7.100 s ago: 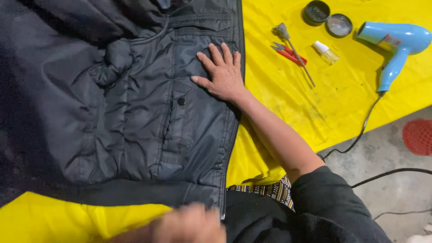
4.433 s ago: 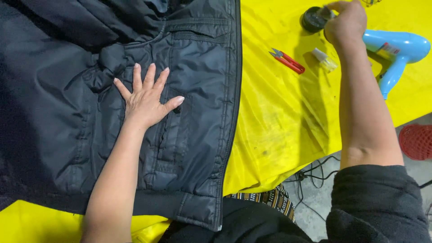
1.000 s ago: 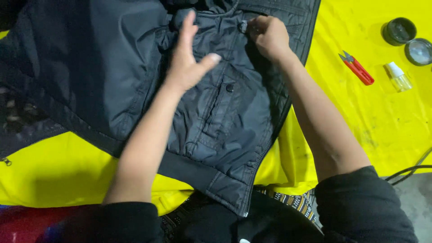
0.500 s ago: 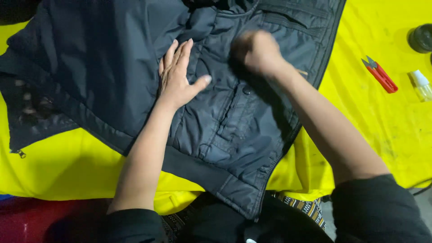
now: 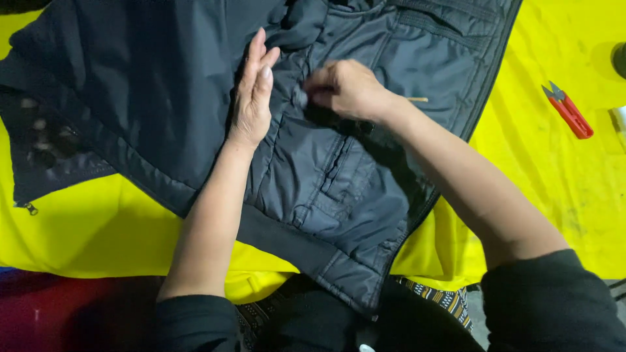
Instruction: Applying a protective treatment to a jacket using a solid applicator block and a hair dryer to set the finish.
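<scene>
A black padded jacket (image 5: pixel 150 91) lies spread open on a yellow sheet (image 5: pixel 98 228). My left hand (image 5: pixel 251 98) presses on the fabric with its fingers straight and together, just left of a seam. My right hand (image 5: pixel 345 88) is closed around a small brush (image 5: pixel 417 100). Its thin wooden handle sticks out past my wrist, and its pale tip touches the jacket right beside my left fingers. Most of the brush is hidden inside my fist.
Red thread snips (image 5: pixel 568 111) lie on the yellow sheet to the right of the jacket. A small pale bottle (image 5: pixel 618 118) and a dark round tin (image 5: pixel 619 60) are cut off by the right edge. A zipper pull (image 5: pixel 29 208) hangs at the jacket's left hem.
My right hand came back from the tools holding the brush and has moved left across the jacket toward my left hand. My left hand stays pressed on the fabric.
</scene>
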